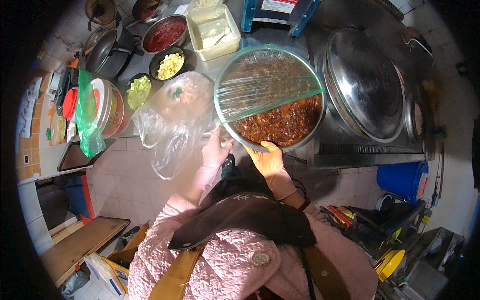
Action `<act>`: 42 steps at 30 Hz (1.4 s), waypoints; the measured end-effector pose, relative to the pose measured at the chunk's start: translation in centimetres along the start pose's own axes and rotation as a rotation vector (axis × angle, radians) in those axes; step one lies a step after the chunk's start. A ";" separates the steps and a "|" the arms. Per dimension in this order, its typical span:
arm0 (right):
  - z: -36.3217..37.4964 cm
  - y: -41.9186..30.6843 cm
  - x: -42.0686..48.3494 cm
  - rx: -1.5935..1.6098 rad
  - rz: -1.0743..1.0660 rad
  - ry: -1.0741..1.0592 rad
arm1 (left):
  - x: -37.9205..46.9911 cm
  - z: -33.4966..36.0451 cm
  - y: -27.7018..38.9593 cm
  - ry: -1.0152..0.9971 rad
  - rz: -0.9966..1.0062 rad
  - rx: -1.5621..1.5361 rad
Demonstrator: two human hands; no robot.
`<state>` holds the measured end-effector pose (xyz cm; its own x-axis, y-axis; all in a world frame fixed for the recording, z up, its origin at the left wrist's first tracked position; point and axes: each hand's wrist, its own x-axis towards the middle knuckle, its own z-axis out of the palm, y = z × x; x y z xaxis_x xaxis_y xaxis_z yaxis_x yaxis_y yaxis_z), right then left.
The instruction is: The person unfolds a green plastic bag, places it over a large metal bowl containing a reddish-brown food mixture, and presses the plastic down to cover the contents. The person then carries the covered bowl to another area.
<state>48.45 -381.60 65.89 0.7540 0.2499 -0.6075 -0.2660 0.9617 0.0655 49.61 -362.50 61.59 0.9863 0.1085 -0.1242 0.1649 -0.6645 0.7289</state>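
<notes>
A large round metal basin (pixel 323 123) holds chunky dark-brown food in glossy sauce (pixel 279 122). Green-tinted plastic film (pixel 262 84) stretches over its far part, leaving the near part uncovered. My right hand (pixel 268 159), in a thin glove, grips the basin's near rim with the thumb on top. Beside the near-left rim is my left hand (pixel 214 150), also gloved; its fingertips are partly hidden, and a hold on anything is unclear. A clear plastic bag (pixel 187 97) with pale contents lies left of the basin, its loose end hanging over the counter edge.
Bowls of chopped green vegetable (pixel 138 92), pale yellow pieces (pixel 169 66) and red paste (pixel 165 35) stand at the left back. A white plastic tub (pixel 213 35) sits behind. At right, a big metal lid (pixel 363 84) covers a pot. A blue bucket (pixel 399 182) is below.
</notes>
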 end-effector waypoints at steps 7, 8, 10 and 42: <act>-0.4 0.2 0.4 0.028 0.013 0.016 | 3.5 -0.4 0.6 0.117 0.156 0.314; -0.4 0.2 0.5 0.014 -0.003 0.025 | 3.3 -0.6 0.3 0.180 0.253 0.349; -0.4 0.1 0.6 0.003 -0.015 0.085 | 2.6 -0.7 -0.1 0.122 0.319 0.494; 8.6 -3.1 0.6 -0.708 -0.012 0.063 | 6.2 -2.4 7.3 0.236 0.657 0.122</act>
<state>54.90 -383.45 72.17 0.7287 0.2123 -0.6511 -0.6004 0.6553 -0.4583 56.98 -364.90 67.81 0.8582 -0.1949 0.4748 -0.4525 -0.7241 0.5206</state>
